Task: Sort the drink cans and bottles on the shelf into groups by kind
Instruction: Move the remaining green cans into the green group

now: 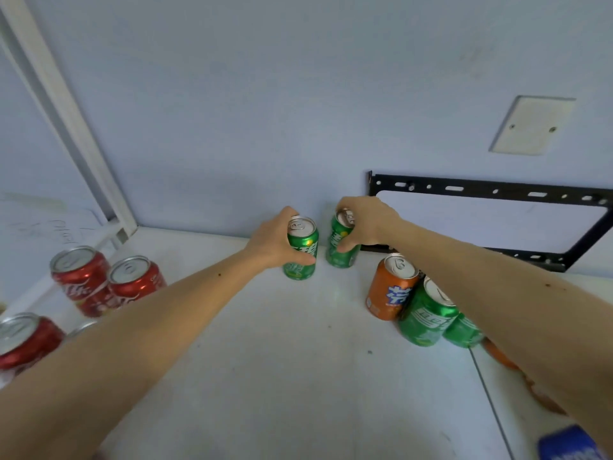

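Tipping is the worry imo: the left hand (275, 242) is wrapped around one green can (300, 252) and the right hand (363, 227) grips a second green can (341, 247) from above, both cans upright side by side near the shelf's (282, 360) back edge, so one bump could knock either over. Arms are the other risk, since the right forearm passes over the orange can (389, 288) and two more green ones (428, 315) toward the right edge, while the red cans (109, 283) sit just beside the left forearm at the left edge.
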